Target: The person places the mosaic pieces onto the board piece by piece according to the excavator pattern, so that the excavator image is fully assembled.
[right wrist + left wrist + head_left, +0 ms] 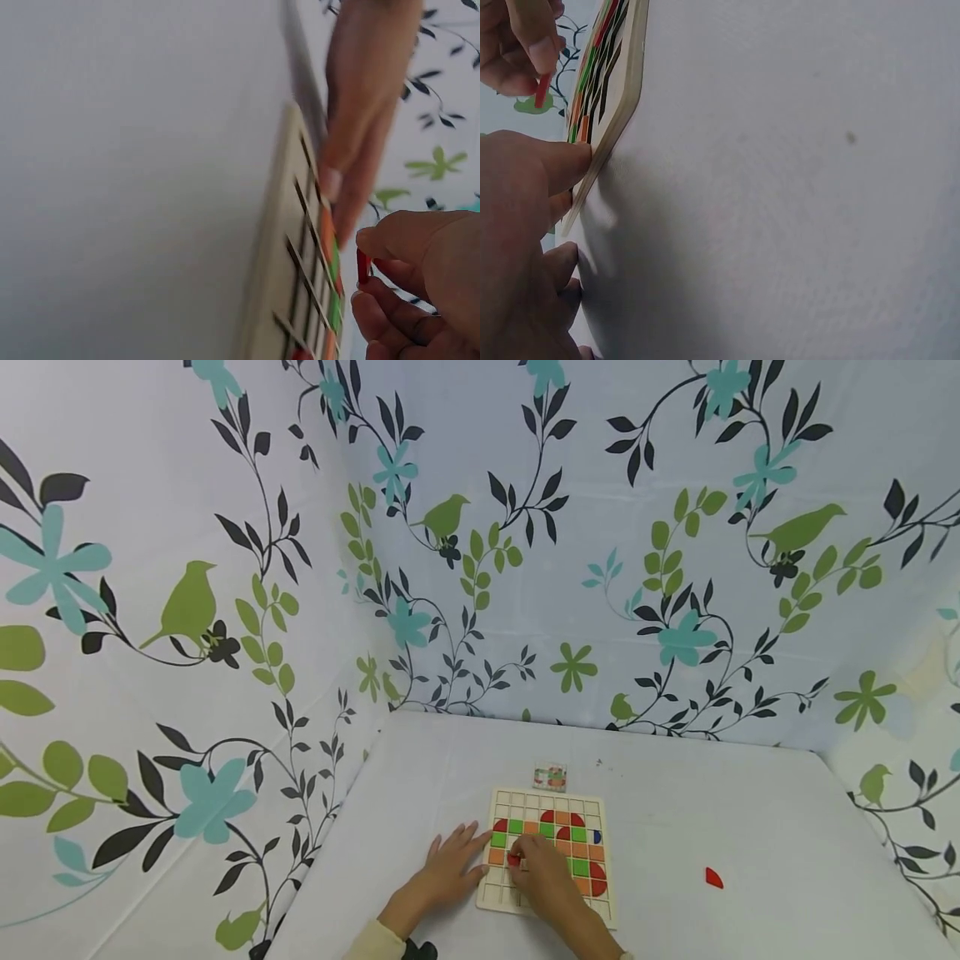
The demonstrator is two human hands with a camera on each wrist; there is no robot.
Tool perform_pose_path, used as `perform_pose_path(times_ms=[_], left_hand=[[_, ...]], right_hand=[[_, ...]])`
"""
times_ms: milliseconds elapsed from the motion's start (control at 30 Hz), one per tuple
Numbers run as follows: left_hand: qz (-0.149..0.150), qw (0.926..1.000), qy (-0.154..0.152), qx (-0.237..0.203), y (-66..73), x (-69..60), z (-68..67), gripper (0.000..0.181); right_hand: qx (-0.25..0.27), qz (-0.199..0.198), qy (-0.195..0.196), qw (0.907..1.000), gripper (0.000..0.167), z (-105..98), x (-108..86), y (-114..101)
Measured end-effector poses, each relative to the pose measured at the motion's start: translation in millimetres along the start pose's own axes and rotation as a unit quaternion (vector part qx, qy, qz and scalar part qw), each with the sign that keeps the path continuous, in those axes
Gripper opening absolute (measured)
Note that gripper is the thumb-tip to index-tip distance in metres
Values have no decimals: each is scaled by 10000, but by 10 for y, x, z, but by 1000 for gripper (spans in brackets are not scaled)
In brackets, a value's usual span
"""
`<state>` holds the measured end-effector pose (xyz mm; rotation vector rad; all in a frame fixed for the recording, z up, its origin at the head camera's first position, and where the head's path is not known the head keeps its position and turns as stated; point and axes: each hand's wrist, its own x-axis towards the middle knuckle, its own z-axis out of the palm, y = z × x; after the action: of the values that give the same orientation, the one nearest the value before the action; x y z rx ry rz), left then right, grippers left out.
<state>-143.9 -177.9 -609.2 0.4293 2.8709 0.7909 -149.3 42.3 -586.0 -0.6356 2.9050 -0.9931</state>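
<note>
A pale wooden grid board (504, 797) lies flat, its middle rows filled with green, orange and red pieces and one blue-and-white piece (594, 837). My left hand (448, 867) touches the board's left edge with outstretched fingers; in the left wrist view the thumb (570, 161) lies against the rim. Over the left-middle part of the board, my right hand (546, 878) pinches a small red piece (363, 266) between thumb and fingertips. That piece is held just off the board, on edge in the right wrist view. Some cells are hidden beneath the right hand.
Beyond the board's far edge lies a small printed card (550, 777) with a coloured pattern. A loose red quarter-round piece (714, 877) rests on the white table (675, 810) to the right. Leaf-and-bird patterned cloth (480, 635) hangs behind and at the sides.
</note>
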Motion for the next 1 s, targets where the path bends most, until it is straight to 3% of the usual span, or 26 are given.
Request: perform_pose_path(times_ms=[133, 300, 533, 1000], left_hand=[[104, 9999, 8, 22, -15, 11, 41, 58], [102, 9999, -6, -5, -25, 9, 50, 58], [-10, 9997, -62, 230, -30, 18, 12, 58], [10, 9999, 5, 127, -38, 34, 31, 58]], right_hand=[[-193, -333, -151, 9991, 16, 215, 20, -55], [-182, -517, -191, 9983, 16, 328, -4, -62], [-336, -573, -303, 9973, 15, 325, 33, -59], [-344, -479, -249, 9979, 10, 289, 28, -101]])
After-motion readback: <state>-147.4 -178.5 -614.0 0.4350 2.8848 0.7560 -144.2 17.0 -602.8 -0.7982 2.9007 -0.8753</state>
